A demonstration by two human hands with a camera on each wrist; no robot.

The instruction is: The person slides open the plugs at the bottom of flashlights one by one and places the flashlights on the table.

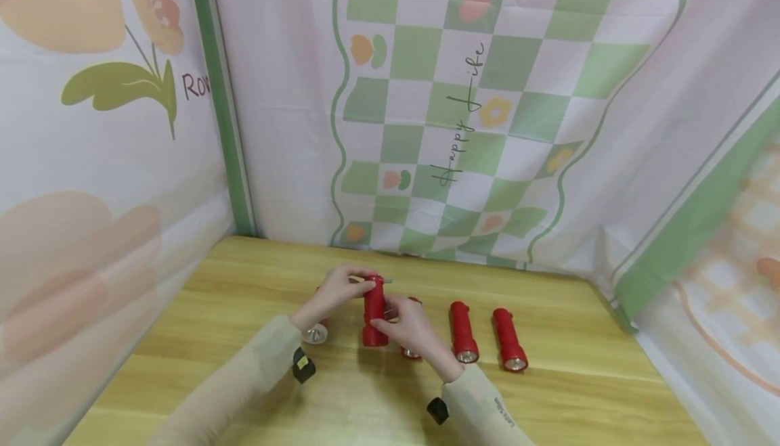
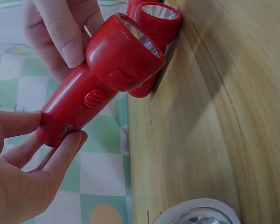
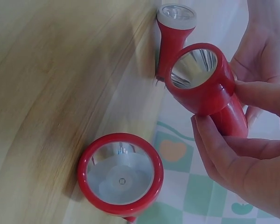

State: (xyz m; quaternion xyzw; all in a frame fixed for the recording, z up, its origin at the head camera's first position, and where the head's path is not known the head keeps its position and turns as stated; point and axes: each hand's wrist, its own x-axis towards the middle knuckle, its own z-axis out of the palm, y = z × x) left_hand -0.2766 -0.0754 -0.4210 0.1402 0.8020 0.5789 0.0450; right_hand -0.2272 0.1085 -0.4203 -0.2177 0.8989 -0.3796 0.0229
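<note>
Both hands hold one red flashlight (image 1: 374, 312) above the table. My left hand (image 1: 339, 290) pinches its tail end between thumb and fingers. My right hand (image 1: 414, 326) grips it nearer the head. A ribbed red switch (image 2: 96, 98) shows on its side in the left wrist view, and its reflector (image 3: 194, 69) faces the right wrist camera. Beside my left hand a flashlight with a white rim (image 1: 315, 333) is on the table, partly covered by that hand. Another red flashlight (image 1: 412, 353) lies behind my right hand, mostly hidden.
Two more red flashlights, one (image 1: 464, 332) and another (image 1: 509, 340) farther right, lie on the wooden table (image 1: 579, 398) with lenses toward me. A patterned curtain (image 1: 292, 128) hangs along the back edge, with others at both sides.
</note>
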